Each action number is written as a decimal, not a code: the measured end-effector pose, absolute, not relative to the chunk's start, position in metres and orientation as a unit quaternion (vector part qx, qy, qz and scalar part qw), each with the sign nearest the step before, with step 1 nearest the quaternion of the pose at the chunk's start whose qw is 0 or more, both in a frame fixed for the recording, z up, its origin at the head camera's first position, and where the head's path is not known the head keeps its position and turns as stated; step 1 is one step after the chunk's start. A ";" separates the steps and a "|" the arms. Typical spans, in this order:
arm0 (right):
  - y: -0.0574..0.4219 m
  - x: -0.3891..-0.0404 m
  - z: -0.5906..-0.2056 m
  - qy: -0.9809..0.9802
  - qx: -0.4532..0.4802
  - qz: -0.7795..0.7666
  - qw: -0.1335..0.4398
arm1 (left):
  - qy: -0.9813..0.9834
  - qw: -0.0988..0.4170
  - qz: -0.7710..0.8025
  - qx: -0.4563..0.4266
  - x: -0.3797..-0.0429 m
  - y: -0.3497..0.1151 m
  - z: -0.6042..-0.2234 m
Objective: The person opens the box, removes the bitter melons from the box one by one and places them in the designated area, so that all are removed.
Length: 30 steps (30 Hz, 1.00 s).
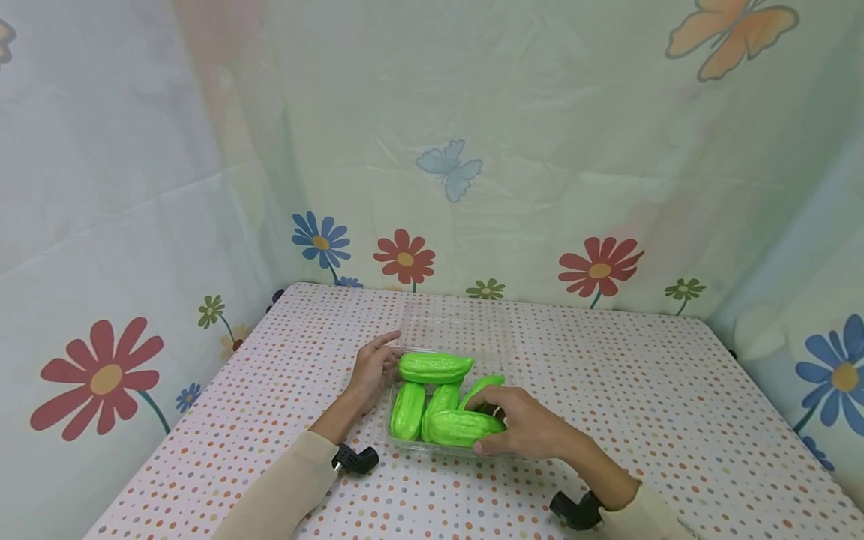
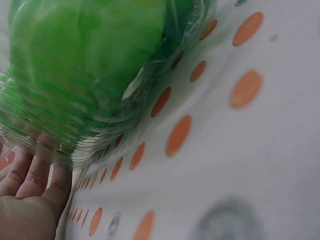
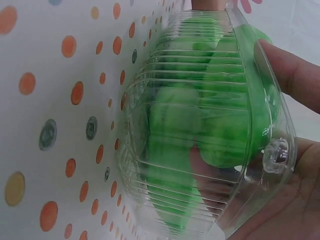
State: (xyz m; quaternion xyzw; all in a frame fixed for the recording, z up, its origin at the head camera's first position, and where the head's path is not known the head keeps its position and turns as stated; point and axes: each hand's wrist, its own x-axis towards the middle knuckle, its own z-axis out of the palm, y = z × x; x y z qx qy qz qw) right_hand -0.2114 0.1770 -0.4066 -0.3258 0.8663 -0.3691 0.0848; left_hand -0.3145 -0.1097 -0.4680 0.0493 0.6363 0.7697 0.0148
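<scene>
A clear plastic clamshell box (image 1: 432, 448) stands on the table with several bright green, ridged bitter melons inside. My right hand (image 1: 529, 421) grips the front bitter melon (image 1: 462, 429), which lies on top of others at the box's near right. Its thumb is at the near end and its fingers reach over the far side. Behind those fingers another bitter melon (image 1: 487, 386) is partly hidden. At the box's far left, my left hand (image 1: 373, 369) rests against the wall with fingers extended, close to the rear bitter melon (image 1: 435, 367). In the left wrist view, its fingers (image 2: 32, 180) touch the ribbed plastic.
The box's transparent lid (image 1: 455, 324) lies folded back behind it. A dotted cloth covers the table (image 1: 648, 420). Curtains printed with flowers and butterflies (image 1: 451, 169) hang behind and at both sides. Black wrist mounts (image 1: 358, 459) sit on both forearms.
</scene>
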 end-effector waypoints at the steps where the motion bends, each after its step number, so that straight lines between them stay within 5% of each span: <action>1: 0.177 -0.211 -0.407 0.866 -0.326 -0.369 0.084 | 0.637 0.014 0.769 0.049 -0.314 -0.110 -0.468; 30: 0.182 -0.212 -0.407 0.837 -0.335 -0.429 0.055 | 0.634 0.010 0.772 0.042 -0.315 -0.109 -0.468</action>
